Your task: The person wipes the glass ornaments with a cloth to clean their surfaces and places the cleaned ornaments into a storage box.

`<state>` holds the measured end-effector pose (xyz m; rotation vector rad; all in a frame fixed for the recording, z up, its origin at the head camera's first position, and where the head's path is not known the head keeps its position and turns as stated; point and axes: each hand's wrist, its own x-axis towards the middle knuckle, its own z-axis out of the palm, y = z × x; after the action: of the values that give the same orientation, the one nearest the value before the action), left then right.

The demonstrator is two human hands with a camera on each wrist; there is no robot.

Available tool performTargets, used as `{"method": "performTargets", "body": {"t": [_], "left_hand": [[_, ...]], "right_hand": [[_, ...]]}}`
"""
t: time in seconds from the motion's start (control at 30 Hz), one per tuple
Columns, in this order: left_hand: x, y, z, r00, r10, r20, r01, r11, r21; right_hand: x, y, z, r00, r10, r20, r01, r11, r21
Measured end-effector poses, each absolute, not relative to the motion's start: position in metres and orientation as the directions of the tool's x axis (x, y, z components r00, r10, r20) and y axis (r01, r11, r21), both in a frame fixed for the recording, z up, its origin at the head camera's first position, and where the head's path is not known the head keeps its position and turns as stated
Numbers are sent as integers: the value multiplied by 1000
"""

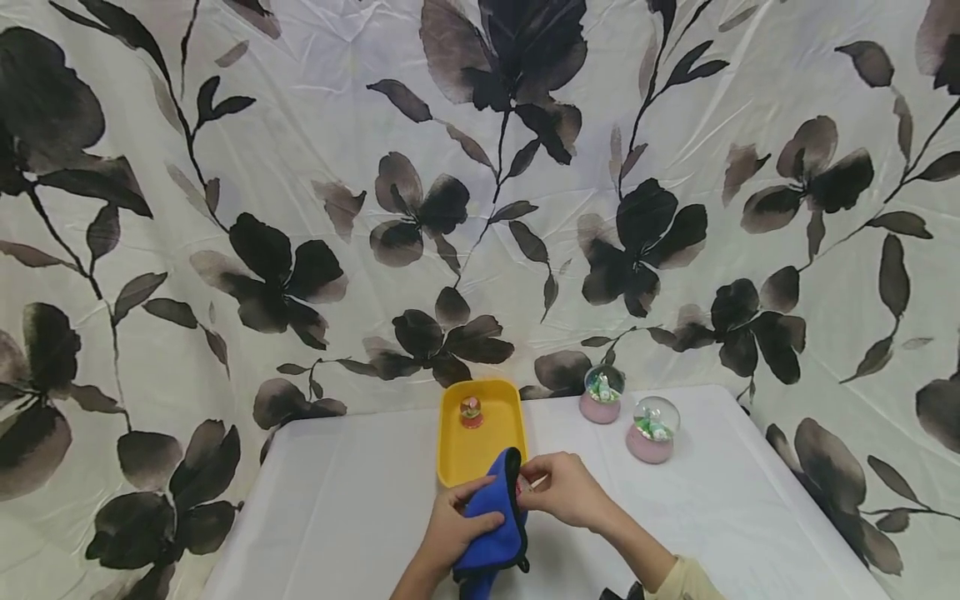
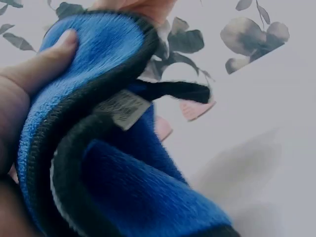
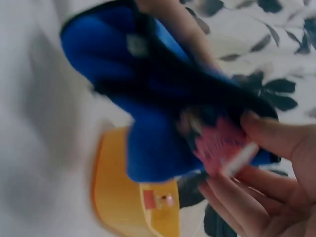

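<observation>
My left hand (image 1: 450, 529) grips a folded blue cloth (image 1: 491, 533) with a black edge, its thumb lying across the front. In the left wrist view the cloth shows a pale tag (image 2: 126, 108) and a black loop (image 2: 180, 91). At the cloth's right side, my right hand (image 1: 570, 492) pinches a small snow globe with a pink lettered base (image 3: 219, 145) between thumb and fingers. Cloth surrounds the globe's far part, and blur hides its detail. Another small snow globe (image 1: 471, 412) with a red base stands in the yellow tray (image 1: 480, 467) just beyond the hands.
Two larger snow globes with pink bases stand at the back right of the white table (image 1: 360, 492): one farther back (image 1: 600, 406), the other nearer (image 1: 651, 446). A floral curtain (image 1: 525, 250) hangs behind the table. Something dark (image 1: 622, 592) shows at the bottom edge.
</observation>
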<state>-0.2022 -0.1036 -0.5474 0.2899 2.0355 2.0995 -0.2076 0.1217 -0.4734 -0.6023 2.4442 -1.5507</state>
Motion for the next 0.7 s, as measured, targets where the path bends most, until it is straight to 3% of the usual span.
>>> {"method": "performTargets", "body": {"t": [0.1, 0.2, 0.33, 0.43, 0.53, 0.7], "left_hand": [[-202, -100, -550, -983, 181, -9, -20, -61, 998], [-202, -98, -552, -993, 113, -31, -44, -118, 992], [-200, -98, -551, -991, 115, -68, -97, -269, 958], [-198, -98, -551, -985, 165, -38, -105, -417, 903], [-199, -98, -552, -979, 202, 7, -97, -500, 860], [-204, -102, -552, -986, 168, -4, -72, -400, 914]], "right_hand": [[-199, 112, -481, -916, -349, 197, -337, 403, -851], [-192, 105, -493, -890, -288, 353, -446, 396, -803], [-188, 98, -513, -823, -209, 528, -568, 288, -771], [-186, 93, -527, -804, -119, 583, -595, 157, -788], [-183, 88, -531, -863, -43, 503, -504, 14, -864], [-187, 91, -520, -986, -93, 141, -127, -143, -982]]}}
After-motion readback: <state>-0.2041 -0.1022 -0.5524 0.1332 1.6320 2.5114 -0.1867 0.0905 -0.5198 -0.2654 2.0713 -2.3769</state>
